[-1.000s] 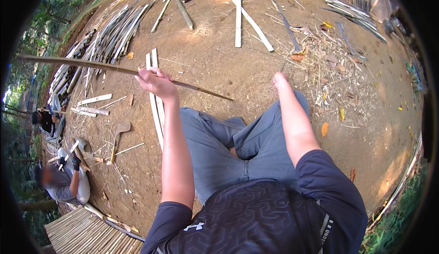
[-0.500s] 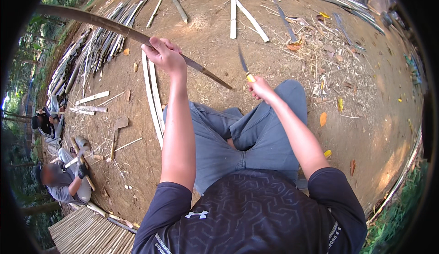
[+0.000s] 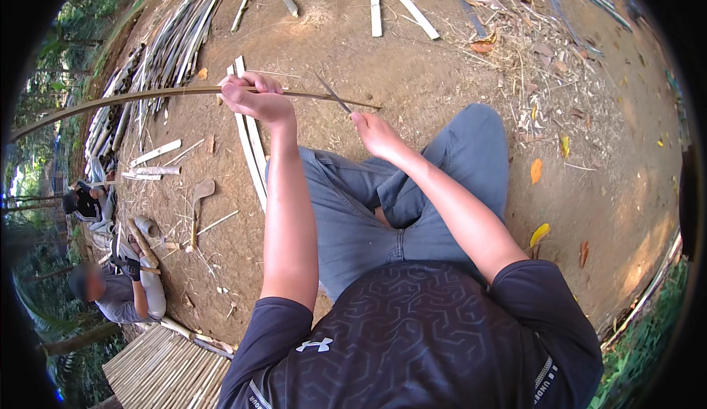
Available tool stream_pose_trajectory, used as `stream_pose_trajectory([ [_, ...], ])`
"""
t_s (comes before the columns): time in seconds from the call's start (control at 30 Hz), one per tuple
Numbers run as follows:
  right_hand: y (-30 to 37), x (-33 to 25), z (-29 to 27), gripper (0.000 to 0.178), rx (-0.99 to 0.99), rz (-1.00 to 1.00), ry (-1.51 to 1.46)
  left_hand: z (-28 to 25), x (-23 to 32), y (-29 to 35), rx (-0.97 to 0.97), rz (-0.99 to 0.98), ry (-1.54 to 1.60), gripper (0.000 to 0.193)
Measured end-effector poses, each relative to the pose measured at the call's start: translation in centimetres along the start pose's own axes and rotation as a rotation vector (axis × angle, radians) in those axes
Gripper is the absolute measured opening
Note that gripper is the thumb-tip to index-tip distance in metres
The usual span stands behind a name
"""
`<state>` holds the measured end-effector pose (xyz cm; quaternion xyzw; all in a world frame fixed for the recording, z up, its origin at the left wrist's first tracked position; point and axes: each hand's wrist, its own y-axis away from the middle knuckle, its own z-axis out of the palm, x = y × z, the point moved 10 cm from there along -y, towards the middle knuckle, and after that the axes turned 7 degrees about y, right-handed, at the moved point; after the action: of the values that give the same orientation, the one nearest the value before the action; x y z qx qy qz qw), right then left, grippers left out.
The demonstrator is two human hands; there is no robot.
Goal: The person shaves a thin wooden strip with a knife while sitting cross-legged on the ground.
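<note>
My left hand [image 3: 259, 101] is closed around a long, thin brown bamboo strip [image 3: 151, 96]. The strip bows away to the far left, and its short right end points past my knees. In my right hand [image 3: 377, 135] is a knife [image 3: 333, 93], its narrow blade tilted up and to the left. The blade crosses the strip near its right end; whether the two touch I cannot tell. My fingers hide most of the knife's handle. Below my left hand, two pale split bamboo slats [image 3: 249, 144] lie on the ground beside my leg.
Bamboo poles [image 3: 169, 44] are heaped at the far left. Two pale slats [image 3: 376, 7] lie ahead, with shavings [image 3: 541, 88] to their right. A hatchet-like tool [image 3: 199, 195] rests on the left. Two people sit there, the nearer one [image 3: 121, 291] in dark gloves.
My right hand has moved left and up, bringing the knife blade across the strip. The strip has turned in my left hand, its far-left end now lower. The nearer person has shifted posture.
</note>
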<state>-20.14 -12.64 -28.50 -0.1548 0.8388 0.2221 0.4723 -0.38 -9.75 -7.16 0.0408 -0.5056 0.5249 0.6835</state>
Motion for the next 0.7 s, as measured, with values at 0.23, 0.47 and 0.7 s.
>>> stream_pose_trajectory([
  [0.23, 0.8, -3.3, -0.5, 0.053, -0.044, 0.045, 0.084, -1.6, -0.4, -1.1, 0.062, -0.011, -0.052, 0.057],
  [0.47, 0.0, -5.2, -1.9, 0.053, -0.043, -0.014, 0.197, -1.2, -0.7, -1.8, 0.011, -0.016, -0.018, 0.046],
  [0.7, -0.2, -6.1, -2.3, 0.051, -0.163, 0.038, 0.304, -0.8, -0.6, -1.6, -0.017, -0.054, 0.058, 0.032],
])
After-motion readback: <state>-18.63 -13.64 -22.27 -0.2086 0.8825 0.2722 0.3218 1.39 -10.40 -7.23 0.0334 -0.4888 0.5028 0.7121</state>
